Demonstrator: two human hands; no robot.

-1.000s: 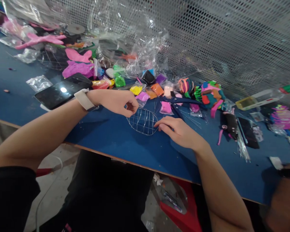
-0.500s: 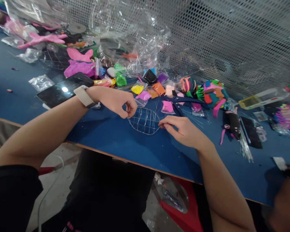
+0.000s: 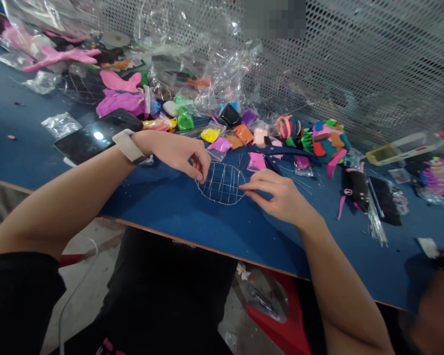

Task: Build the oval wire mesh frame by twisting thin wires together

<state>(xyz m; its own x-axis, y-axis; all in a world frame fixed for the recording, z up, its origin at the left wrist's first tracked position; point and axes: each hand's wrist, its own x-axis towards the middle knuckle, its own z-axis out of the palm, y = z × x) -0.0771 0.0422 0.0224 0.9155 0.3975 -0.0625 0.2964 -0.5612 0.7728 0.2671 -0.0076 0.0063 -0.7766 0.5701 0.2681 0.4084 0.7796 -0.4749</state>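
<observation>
A rounded wire frame [image 3: 225,202] with several thin wires crossing it is held just over the blue table. At its upper left rim, my left hand [image 3: 185,154] has its thumb and fingers closed on the wire. My right hand [image 3: 276,192] pinches the right end of the rim between thumb and fingertips. Small bags of modelling clay lie just beyond the frame, among them a yellow one [image 3: 210,134] and a pink one [image 3: 256,161]. Dark-handled pliers [image 3: 281,150] rest behind my right hand.
A phone [image 3: 96,135] lies by my left wrist. Clay figures [image 3: 329,140], a bundle of wires [image 3: 376,224] and a clear bottle [image 3: 407,148] are to the right. Perforated metal mesh [image 3: 355,59] rises behind the table. Another person's arm [image 3: 438,305] shows at the right edge.
The fingers of my right hand have slid slightly left and inward over the frame's right rim. My left fingers have shifted a little along the upper left edge.
</observation>
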